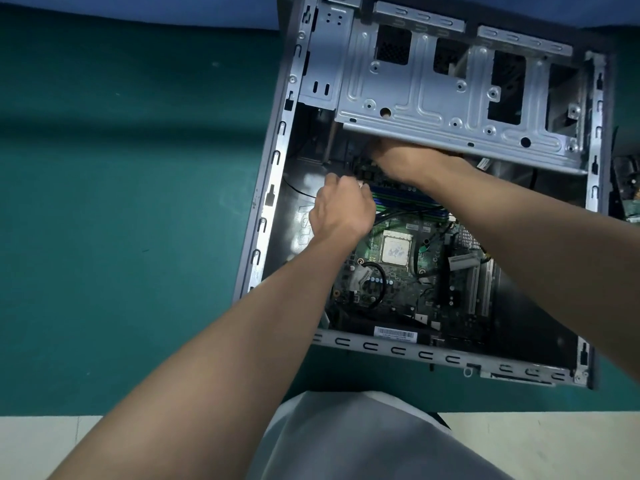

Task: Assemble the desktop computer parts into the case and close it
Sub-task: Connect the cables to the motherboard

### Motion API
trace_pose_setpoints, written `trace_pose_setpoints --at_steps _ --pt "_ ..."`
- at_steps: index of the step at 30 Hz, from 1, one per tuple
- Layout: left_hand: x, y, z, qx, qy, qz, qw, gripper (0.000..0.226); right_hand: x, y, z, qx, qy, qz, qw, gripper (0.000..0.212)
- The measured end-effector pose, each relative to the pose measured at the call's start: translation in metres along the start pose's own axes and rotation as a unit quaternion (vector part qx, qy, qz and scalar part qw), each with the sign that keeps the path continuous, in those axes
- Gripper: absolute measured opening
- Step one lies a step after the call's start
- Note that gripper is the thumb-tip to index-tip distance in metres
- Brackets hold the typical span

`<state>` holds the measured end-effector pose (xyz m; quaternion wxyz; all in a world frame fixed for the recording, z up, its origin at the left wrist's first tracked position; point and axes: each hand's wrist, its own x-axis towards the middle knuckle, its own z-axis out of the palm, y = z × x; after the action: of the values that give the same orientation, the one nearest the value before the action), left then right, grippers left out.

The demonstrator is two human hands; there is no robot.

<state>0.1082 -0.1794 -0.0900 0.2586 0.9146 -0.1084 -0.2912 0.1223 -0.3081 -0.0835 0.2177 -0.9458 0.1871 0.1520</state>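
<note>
An open grey computer case (277,157) lies on its side on a green mat. Inside it sits a green motherboard (401,271) with a bare processor (396,249) and blue memory slots (412,206). A silver metal drive cage (450,95) spans the case's upper part. My left hand (341,211) hovers over the left end of the memory slots with fingers curled, pinching something small and pale. My right hand (405,161) reaches under the drive cage's lower edge; its fingers are hidden there.
The green mat (121,202) stretches left of the case. Dark computer parts (627,188) lie at the right edge beyond the case. A pale floor strip and my grey-clad lap (346,441) are at the bottom. Black cables cross the motherboard.
</note>
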Motion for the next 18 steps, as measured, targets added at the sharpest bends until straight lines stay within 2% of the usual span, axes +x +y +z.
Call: trace_pose_setpoints --at_steps 2,4,5,12,15,18 --pt "-0.003 -0.001 0.000 0.012 -0.007 0.011 1.000 0.030 -0.006 -0.001 0.001 -0.006 -0.065 0.063 0.996 0.019" --pt "-0.005 -0.002 0.002 0.022 -0.017 0.023 0.999 0.030 -0.011 -0.002 0.002 -0.039 -0.104 0.097 0.989 0.030" --pt "-0.006 -0.002 0.003 0.028 -0.019 0.030 0.999 0.030 -0.014 -0.001 0.002 -0.038 -0.103 0.100 0.989 0.032" --pt "-0.013 -0.002 0.008 0.060 -0.035 0.074 0.995 0.045 -0.017 -0.006 -0.005 -0.032 -0.093 0.086 0.991 0.016" --pt "-0.013 -0.003 0.006 0.068 -0.037 0.079 0.994 0.045 -0.022 -0.008 -0.005 -0.042 -0.071 0.093 0.992 0.028" --pt "-0.013 -0.004 0.003 0.073 -0.040 0.079 0.993 0.042 -0.026 -0.010 -0.005 -0.056 -0.056 0.087 0.993 0.029"
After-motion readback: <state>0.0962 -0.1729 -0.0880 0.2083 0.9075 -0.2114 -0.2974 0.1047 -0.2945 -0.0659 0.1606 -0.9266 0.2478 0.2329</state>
